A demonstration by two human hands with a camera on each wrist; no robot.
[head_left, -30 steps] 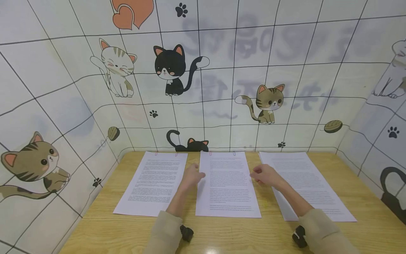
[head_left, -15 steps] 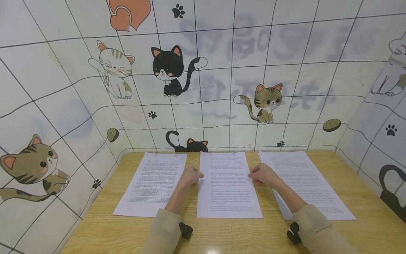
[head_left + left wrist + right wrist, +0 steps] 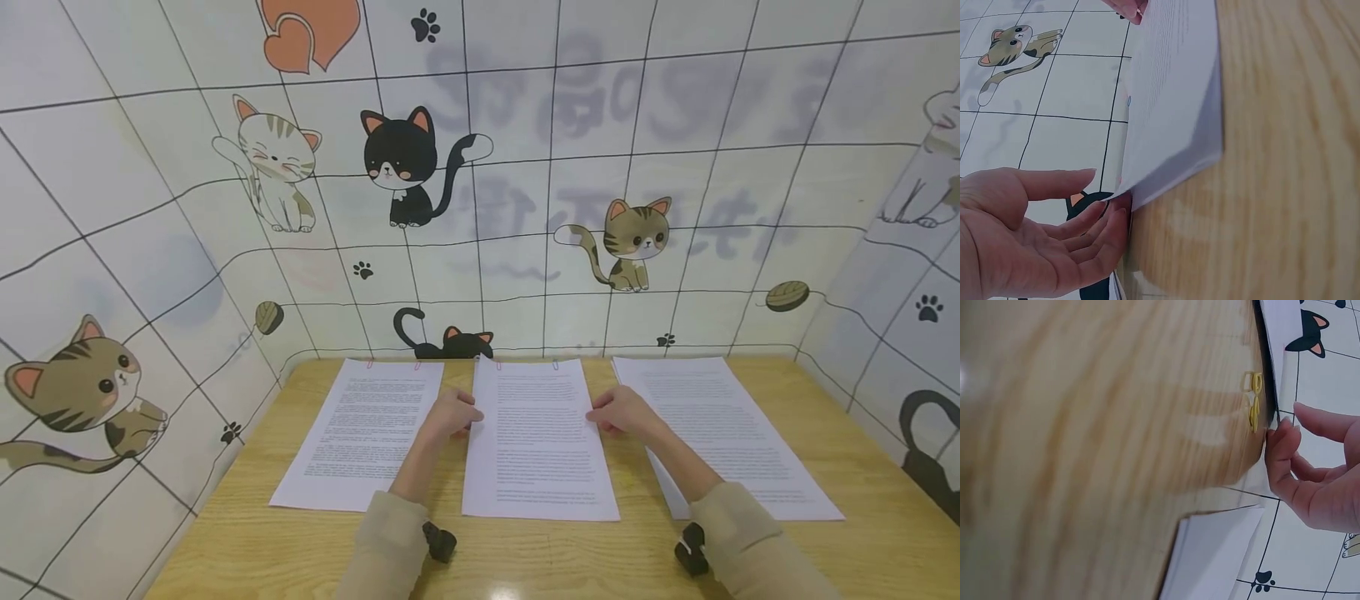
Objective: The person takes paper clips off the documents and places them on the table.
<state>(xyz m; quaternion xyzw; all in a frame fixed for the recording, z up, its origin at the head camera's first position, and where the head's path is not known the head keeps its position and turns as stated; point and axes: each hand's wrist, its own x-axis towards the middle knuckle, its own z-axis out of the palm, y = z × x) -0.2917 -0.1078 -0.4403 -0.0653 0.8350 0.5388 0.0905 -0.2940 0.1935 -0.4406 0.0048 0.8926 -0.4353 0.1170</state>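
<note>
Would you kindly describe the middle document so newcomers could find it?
By the cat-patterned wall is a wooden table. The middle document lies between the left hand and right hand. It alone shows one pink clip and one blue clip at its top.

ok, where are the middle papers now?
Lower centre of the head view: the middle papers sit between the left hand and right hand, flanked by the left papers and right papers.
</note>
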